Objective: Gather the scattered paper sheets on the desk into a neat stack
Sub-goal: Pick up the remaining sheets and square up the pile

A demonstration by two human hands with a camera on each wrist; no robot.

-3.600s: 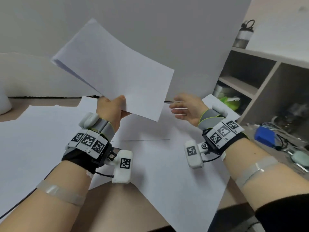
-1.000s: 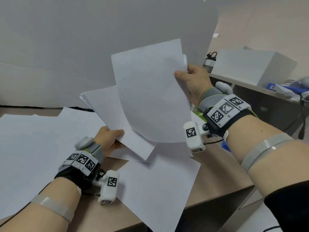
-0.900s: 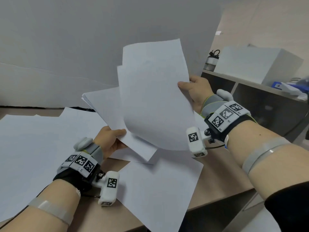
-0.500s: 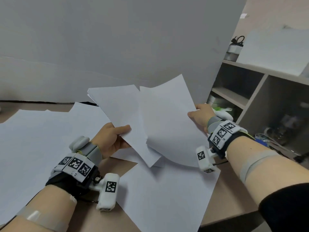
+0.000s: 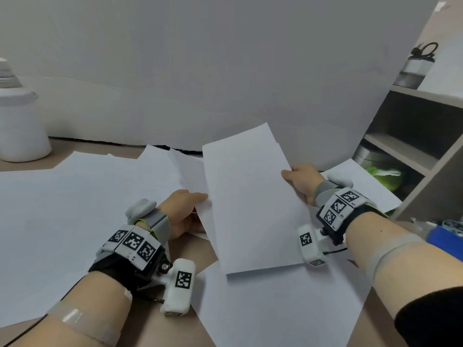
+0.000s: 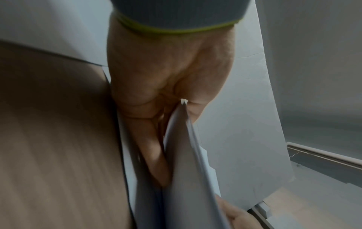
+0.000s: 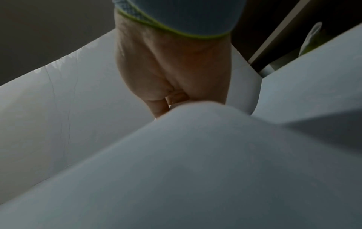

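Observation:
A small bundle of white paper sheets [image 5: 250, 201] hangs just above the desk, held between both hands. My left hand [image 5: 186, 209] pinches the bundle's left edge, thumb on top; the left wrist view shows fingers [image 6: 154, 155] under the sheets [image 6: 182, 170]. My right hand [image 5: 299, 180] grips the right edge of the top sheet; in the right wrist view the paper [image 7: 195, 162] covers the fingertips. More loose sheets lie on the desk: a wide spread at the left [image 5: 75, 209], one in front [image 5: 275, 309] and one at the right [image 5: 360, 181].
A white container [image 5: 20, 121] stands at the desk's back left. A grey board [image 5: 225, 71] forms the back wall. A shelf unit [image 5: 413, 146] with a bottle [image 5: 413, 68] on top and a green object [image 5: 383, 176] inside stands to the right. Bare wooden desk [image 5: 162, 329] shows near me.
My right hand has brought its raised sheet down and left onto the sheets in my left hand. Both hands have sunk toward the desk, and the sheets now overlap as one bundle.

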